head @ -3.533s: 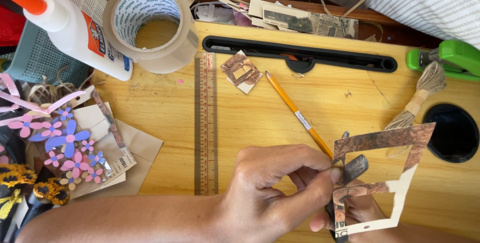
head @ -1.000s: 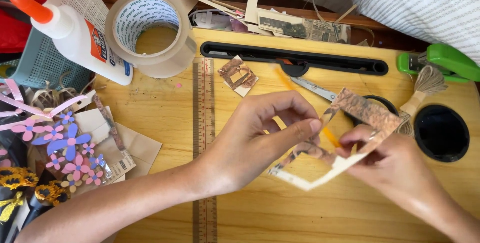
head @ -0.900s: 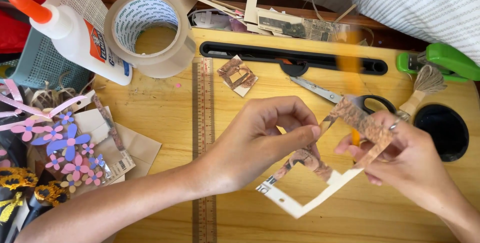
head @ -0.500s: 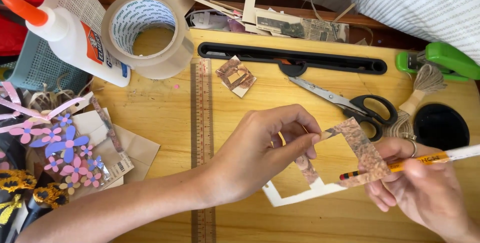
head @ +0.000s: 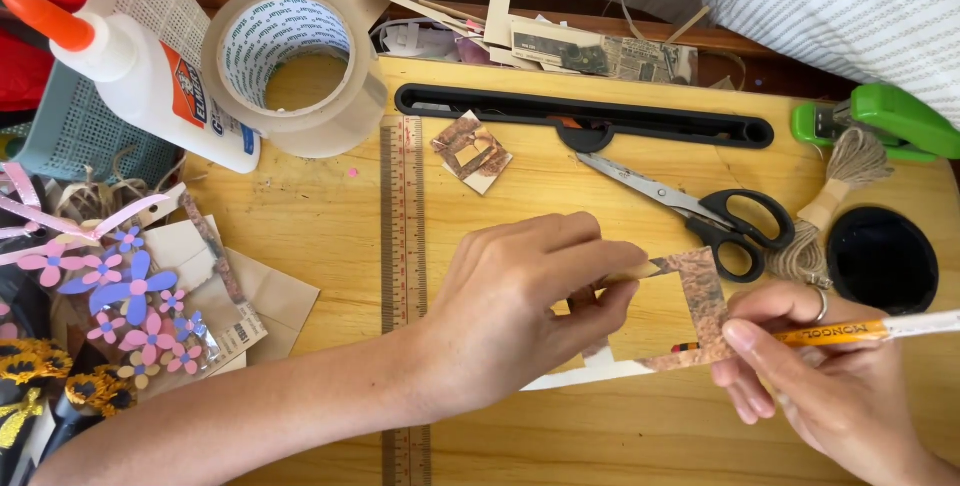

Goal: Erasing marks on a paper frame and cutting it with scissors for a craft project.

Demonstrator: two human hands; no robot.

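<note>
Pencil now in hand, scissors set down

The right hand (head: 830, 386) now grips a yellow pencil (head: 800, 334), tip on the paper frame (head: 700, 311) pinched closed in the left hand (head: 520, 296) above the desk (head: 330, 216); the scissors (head: 690, 206) lie just beyond, so cutting has given way to marking.

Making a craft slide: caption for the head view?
Left hand steadies a paper frame while right hand holds a pencil on it.

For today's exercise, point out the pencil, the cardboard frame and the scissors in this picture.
pencil (head: 835, 330), head view, on its orange shaft beside the right hand's fingers.
cardboard frame (head: 703, 298), head view, on its brown patterned right side.
scissors (head: 742, 216), head view, on the black handle loops.
</note>
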